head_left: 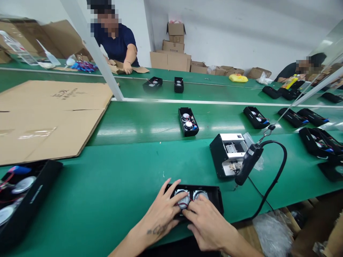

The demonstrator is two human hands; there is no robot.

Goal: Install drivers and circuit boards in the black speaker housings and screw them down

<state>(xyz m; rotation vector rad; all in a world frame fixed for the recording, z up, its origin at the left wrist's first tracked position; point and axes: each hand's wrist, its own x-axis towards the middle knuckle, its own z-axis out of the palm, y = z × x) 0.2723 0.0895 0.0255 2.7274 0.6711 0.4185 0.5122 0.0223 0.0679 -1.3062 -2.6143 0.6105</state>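
Observation:
A black speaker box [218, 200] lies lengthwise before me on the green bench. Inside it are two round silver speakers, the left speaker [182, 200] and the right speaker [199, 194], with thin red and black wires near them. My left hand [164, 207] spans the box's left end, fingers spread over the far edge and the left speaker, thumb at the near side. Bent over the middle of the box, my right hand [205, 217] has its fingers closed between the speakers. Its fingertips hide whatever is in them.
Right of the box stand a black-and-white machine [227, 157] and a hanging electric screwdriver [250, 162] with a looping cable. Another open speaker box [34, 200] is at left, beside flat cardboard [53, 114]. Several more boxes line the belt [139, 121]. Two people sit across.

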